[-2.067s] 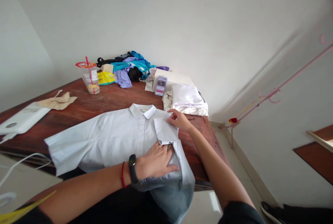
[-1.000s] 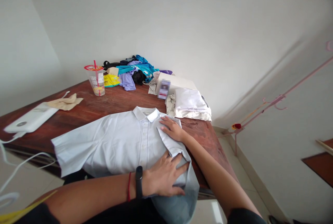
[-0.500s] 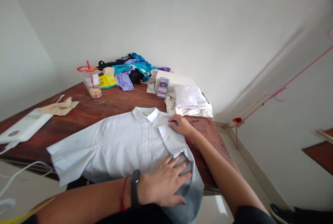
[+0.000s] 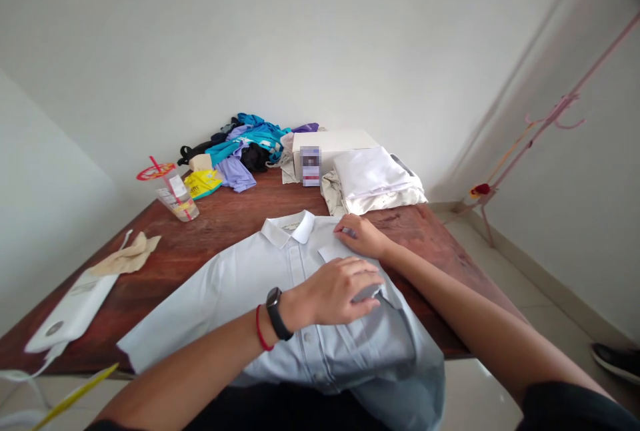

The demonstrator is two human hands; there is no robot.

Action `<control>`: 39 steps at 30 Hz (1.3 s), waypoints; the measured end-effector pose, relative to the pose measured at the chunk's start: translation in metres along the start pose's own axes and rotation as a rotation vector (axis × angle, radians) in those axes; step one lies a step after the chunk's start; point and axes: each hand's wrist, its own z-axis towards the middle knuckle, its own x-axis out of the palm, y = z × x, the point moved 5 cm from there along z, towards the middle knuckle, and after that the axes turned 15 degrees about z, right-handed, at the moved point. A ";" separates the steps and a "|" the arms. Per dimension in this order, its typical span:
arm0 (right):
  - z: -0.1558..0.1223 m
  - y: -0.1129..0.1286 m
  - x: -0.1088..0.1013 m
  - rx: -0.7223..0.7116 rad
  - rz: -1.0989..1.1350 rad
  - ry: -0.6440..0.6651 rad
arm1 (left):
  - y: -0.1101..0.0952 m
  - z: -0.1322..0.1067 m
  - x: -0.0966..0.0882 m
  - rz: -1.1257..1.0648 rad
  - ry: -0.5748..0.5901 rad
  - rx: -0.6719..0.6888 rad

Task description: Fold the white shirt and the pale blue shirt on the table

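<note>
Left hand [image 4: 345, 289], no longer spread flat, now curls above folded sleeve [image 4: 329, 254]; grip unclear. Right hand [image 4: 363, 236] just beyond, fingers bent, can't tell if pinching. Shirt [image 4: 250, 277] beneath both, fold seemingly holding.

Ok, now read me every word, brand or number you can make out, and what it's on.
None reads clearly:
Shirt, neck label: too small.
Plastic cup, printing: too small.
Yellow packet, dark lettering: too blurred.
White device, faint print: too small.
Card at the white box: pixelated, unreadable.
</note>
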 end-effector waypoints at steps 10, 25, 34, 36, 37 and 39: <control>0.000 -0.012 0.006 0.044 0.013 0.010 | -0.004 -0.014 0.038 0.172 0.056 0.064; 0.001 -0.017 0.004 0.034 0.025 -0.007 | 0.000 -0.005 0.032 0.156 -0.054 0.026; 0.002 -0.020 0.004 0.032 0.041 -0.001 | -0.045 -0.016 0.026 0.369 0.031 0.226; 0.002 -0.021 0.005 0.032 0.044 0.009 | -0.062 -0.023 0.025 0.333 0.087 0.315; 0.002 -0.021 0.005 0.034 0.046 0.011 | -0.069 -0.026 0.023 0.319 0.105 0.337; 0.002 -0.021 0.004 0.039 0.050 0.010 | -0.076 -0.029 0.019 0.337 0.101 0.344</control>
